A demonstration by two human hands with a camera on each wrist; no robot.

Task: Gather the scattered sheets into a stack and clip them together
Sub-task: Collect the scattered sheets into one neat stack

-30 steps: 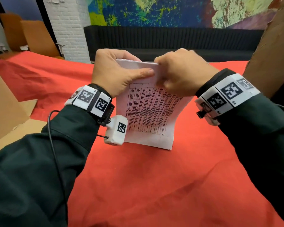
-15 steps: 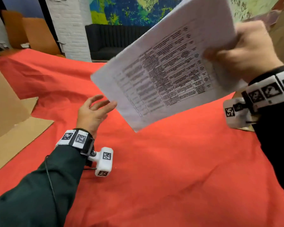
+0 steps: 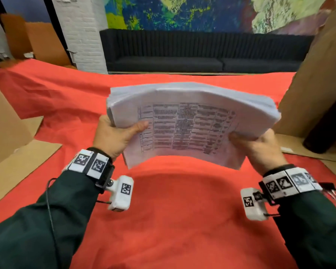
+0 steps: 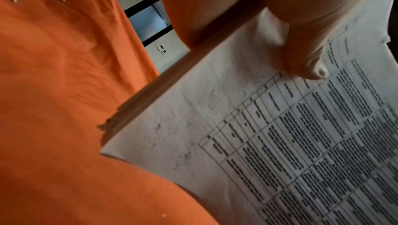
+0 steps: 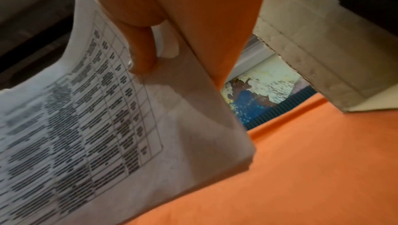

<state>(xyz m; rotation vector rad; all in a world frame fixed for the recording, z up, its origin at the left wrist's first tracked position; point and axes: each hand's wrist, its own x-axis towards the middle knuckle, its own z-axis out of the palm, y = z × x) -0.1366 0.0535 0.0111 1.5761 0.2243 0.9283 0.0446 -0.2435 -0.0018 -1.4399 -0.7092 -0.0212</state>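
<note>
A thick stack of white printed sheets (image 3: 190,125) with a table on the top page hangs in the air above the red cloth (image 3: 173,210), bowed upward in the middle. My left hand (image 3: 114,136) grips its left edge, thumb on the top page. My right hand (image 3: 258,146) grips the right edge the same way. In the left wrist view the thumb (image 4: 305,55) presses the stack (image 4: 280,143). The right wrist view shows a thumb (image 5: 140,50) on the stack (image 5: 107,126). A black binder clip (image 3: 330,188) lies on the cloth by my right wrist, partly hidden.
Cardboard sheets (image 3: 17,158) lie at the table's left. A tall cardboard panel (image 3: 318,80) and a dark object (image 3: 326,129) stand at the right. A black sofa (image 3: 202,51) sits beyond the table's far edge.
Half a second ago only my right hand held the stack high and tilted. Now it is lower and level, and my left hand has taken hold of its left edge.
</note>
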